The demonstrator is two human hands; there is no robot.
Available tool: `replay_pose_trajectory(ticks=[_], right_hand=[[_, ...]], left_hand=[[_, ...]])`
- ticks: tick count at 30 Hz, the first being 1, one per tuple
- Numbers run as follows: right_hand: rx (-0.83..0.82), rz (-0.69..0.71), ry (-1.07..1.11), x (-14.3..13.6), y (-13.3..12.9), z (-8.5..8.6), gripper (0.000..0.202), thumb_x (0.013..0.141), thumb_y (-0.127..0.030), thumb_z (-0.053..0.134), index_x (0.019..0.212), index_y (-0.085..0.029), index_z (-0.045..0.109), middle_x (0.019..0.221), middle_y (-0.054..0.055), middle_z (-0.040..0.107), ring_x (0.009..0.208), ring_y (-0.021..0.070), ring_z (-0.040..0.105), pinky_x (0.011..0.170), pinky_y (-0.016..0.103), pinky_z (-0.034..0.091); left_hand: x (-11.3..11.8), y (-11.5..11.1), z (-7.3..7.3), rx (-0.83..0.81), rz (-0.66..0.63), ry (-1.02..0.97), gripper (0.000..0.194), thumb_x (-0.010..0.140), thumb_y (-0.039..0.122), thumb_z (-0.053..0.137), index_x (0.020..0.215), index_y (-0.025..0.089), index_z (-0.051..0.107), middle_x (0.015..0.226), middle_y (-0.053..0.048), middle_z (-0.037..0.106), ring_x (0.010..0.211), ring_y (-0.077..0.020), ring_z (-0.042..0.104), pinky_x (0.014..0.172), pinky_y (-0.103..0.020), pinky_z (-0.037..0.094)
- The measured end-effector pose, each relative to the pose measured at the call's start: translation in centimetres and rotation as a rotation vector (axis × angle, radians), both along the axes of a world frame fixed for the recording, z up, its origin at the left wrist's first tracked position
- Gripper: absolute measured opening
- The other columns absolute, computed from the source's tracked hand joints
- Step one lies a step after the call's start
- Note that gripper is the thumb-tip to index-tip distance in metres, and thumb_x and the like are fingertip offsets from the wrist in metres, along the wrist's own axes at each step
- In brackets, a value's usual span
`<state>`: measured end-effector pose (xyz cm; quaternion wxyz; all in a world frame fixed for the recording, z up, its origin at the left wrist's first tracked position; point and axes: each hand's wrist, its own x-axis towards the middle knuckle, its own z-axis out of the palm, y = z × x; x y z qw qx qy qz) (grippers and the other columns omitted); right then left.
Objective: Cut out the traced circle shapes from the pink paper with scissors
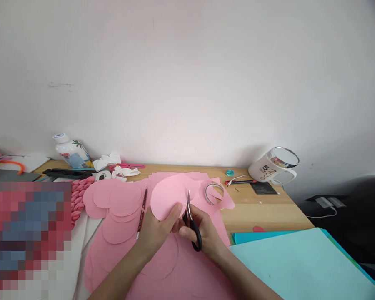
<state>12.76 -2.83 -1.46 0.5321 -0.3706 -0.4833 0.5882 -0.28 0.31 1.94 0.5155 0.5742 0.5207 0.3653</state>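
Item 1: pink paper pc. (pixel 167 196), rounded, at ctr. above the tabletop (pixel 243 214). Your L hand (pixel 158 229) had it pinched, thumb flat on top, fingers curled under, nr. its lower edge.

Item 2: black-handled scissors (pixel 196 238), in your R hand (pixel 204 229), fingers closed round the handles. Blades pointed away from you, at the R edge of the pc.; gap b/w them too small to judge.

Item 3: cut pink discs (pixel 125 196), many, overlapping, L of your hands; exact qty. n/a. This part of the cutting looked done.

Item 4: pink sheets (pixel 203 271), stacked under your hands; a circle outline (pixel 172 268) showed below your L wrist, apparently uncut, so some cutting seemed left. Whether the held pc. was trimmed all round: cannot tell.

Item 5: patterned pencil (pixel 142 214), lying b/w discs and L hand.

Item 6: tape roll (pixel 207 197), on pink paper just beyond your R hand.

Misc.: white mug (pixel 261 167), far R; lt. blue sheets (pixel 287 262), nr. R; white bottle (pixel 71 151), far L, by the wall.
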Motion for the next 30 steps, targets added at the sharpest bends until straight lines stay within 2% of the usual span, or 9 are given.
replay_pose_trajectory(ticks=[14, 19, 24, 27, 30], right_hand=[[-0.008, -0.009, -0.02, -0.01, -0.05, 0.03, 0.043, 0.062, -0.043, 0.077, 0.066, -0.019, 0.041, 0.059, -0.006, 0.039, 0.055, 0.0092, 0.028, 0.051, 0.023, 0.023], [-0.006, 0.012, -0.011, -0.09, -0.06, 0.45, 0.042, 0.063, -0.046, 0.075, 0.068, -0.019, 0.044, 0.06, -0.005, 0.041, 0.055, 0.0104, 0.032, 0.051, 0.023, 0.026], [-0.013, 0.012, -0.013, -0.2, 0.05, 0.79, 0.042, 0.063, -0.051, 0.073, 0.069, -0.02, 0.045, 0.059, -0.003, 0.044, 0.059, 0.0135, 0.039, 0.055, 0.025, 0.032], [-0.019, 0.015, 0.006, -0.31, 0.1, 0.84, 0.042, 0.062, -0.051, 0.073, 0.068, -0.02, 0.044, 0.059, -0.003, 0.044, 0.059, 0.0142, 0.041, 0.057, 0.027, 0.034], [-0.035, 0.022, 0.026, -0.34, 0.07, 0.77, 0.041, 0.063, -0.049, 0.073, 0.068, -0.02, 0.044, 0.06, -0.003, 0.044, 0.059, 0.0138, 0.041, 0.057, 0.027, 0.035]], left_hand=[[0.07, 0.09, 0.13, 0.007, -0.023, -0.012, 0.028, 0.074, 0.037, 0.057, 0.053, 0.019, 0.05, 0.045, 0.003, 0.048, 0.047, -0.013, 0.048, 0.047, -0.023, 0.04], [-0.02, 0.12, -0.02, 0.012, -0.018, -0.019, 0.021, 0.074, 0.038, 0.057, 0.068, 0.017, 0.06, 0.053, 0.001, 0.056, 0.053, -0.0153, 0.053, 0.048, -0.024, 0.041], [-0.06, 0.07, -0.18, 0.003, 0.013, -0.011, 0.025, 0.074, 0.038, 0.058, 0.085, 0.016, 0.063, 0.056, 0.0, 0.058, 0.059, -0.0179, 0.057, 0.048, -0.025, 0.042], [-0.07, 0.07, -0.35, -0.002, 0.016, -0.011, 0.025, 0.073, 0.038, 0.059, 0.085, 0.016, 0.063, 0.057, 0.0, 0.059, 0.059, -0.0178, 0.057, 0.048, -0.024, 0.043], [-0.09, 0.13, -0.53, -0.003, 0.025, -0.01, 0.02, 0.073, 0.037, 0.06, 0.074, 0.017, 0.062, 0.051, 0.001, 0.056, 0.054, -0.0161, 0.055, 0.046, -0.023, 0.042]])
